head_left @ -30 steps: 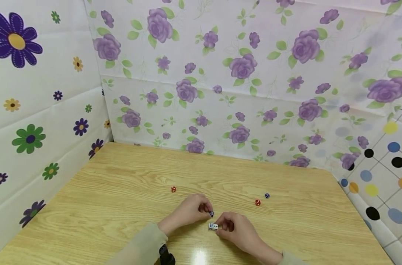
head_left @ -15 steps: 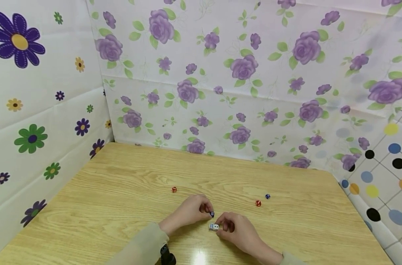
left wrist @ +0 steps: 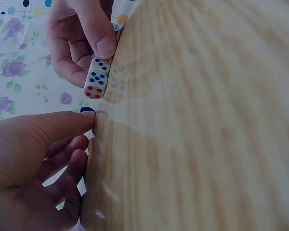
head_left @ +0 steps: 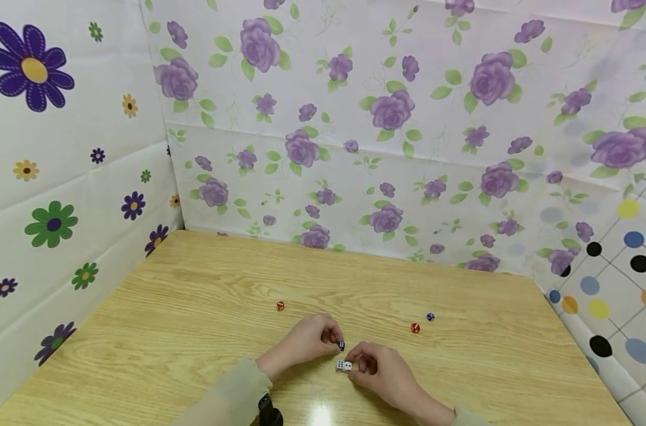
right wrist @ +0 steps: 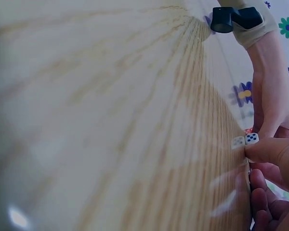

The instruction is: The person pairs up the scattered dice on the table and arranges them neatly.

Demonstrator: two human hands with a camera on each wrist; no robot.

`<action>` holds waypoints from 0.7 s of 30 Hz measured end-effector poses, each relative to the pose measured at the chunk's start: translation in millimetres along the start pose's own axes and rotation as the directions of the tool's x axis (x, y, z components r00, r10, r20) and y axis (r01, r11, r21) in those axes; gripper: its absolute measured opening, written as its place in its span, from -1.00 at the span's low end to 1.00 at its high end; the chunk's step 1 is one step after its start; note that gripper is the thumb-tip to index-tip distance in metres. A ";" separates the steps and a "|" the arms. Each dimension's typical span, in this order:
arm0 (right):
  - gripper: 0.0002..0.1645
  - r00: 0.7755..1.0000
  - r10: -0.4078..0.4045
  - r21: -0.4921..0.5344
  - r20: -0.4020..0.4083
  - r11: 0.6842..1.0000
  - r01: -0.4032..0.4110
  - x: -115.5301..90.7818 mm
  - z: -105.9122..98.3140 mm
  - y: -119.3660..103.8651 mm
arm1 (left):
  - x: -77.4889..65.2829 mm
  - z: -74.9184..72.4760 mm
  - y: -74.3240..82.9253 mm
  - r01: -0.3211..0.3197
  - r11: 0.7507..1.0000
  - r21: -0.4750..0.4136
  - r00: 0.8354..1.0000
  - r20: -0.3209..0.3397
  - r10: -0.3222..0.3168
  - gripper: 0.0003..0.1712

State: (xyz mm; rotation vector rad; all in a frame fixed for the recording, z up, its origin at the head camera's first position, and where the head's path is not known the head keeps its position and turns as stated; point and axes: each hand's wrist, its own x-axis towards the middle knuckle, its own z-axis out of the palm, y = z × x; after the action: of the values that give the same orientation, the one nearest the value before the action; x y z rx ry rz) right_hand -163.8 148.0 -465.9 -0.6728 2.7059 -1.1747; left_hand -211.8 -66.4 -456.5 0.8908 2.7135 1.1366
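Between thumb and fingertips, my left hand (head_left: 313, 338) pinches a dark blue die (head_left: 341, 345) low at the wooden table. Two white dice stand side by side just in front of it: the left white die (head_left: 340, 365) and the right white die (head_left: 347, 367). My right hand (head_left: 385, 371) pinches the right one from its right side. In the left wrist view the outer white die (left wrist: 95, 84) shows blue and red pips, and the thumb of the right hand (left wrist: 89, 29) is at the other one. Most of the blue die (left wrist: 87, 109) is hidden there by the left thumb.
A red die (head_left: 280, 306) lies farther back on the left of the table (head_left: 205, 331). Another red die (head_left: 415, 328) and a blue die (head_left: 430, 317) lie back right. Flowered cloth (head_left: 323, 118) closes off the rear, and patterned cloths stand at both sides.
Both hands and the dice keep their places; only the head view has shifted very slightly.
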 end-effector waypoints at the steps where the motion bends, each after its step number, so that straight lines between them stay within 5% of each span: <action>1: -0.86 1.000 -0.002 0.002 0.001 1.000 0.002 0.0 -0.1 0.1 | -0.2 -0.1 0.1 0.000 1.000 0.000 1.000 0.000 0.000 -0.91; 13: -0.74 0.998 -0.009 0.061 0.066 0.998 0.005 1.8 -18.5 7.5 | 1.3 2.4 -1.3 0.002 1.000 0.003 1.000 0.009 -0.002 -0.92; 17: -0.75 1.000 -0.013 0.013 -0.007 1.000 0.013 6.3 -34.9 7.9 | 2.0 3.2 -2.3 0.000 1.000 0.005 1.000 0.011 0.000 -0.92; 21: -0.82 0.983 -0.070 -0.089 -0.171 0.994 0.055 15.8 -56.4 12.3 | 0.8 2.0 -3.0 0.008 1.000 0.005 1.000 0.012 -0.008 -0.92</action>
State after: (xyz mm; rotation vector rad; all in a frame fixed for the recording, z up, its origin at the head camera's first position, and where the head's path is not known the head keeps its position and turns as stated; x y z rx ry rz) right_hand -197.9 186.0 -434.5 -0.7019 2.9139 -1.1919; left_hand -213.4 -66.4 -459.8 0.8838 2.7089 1.1207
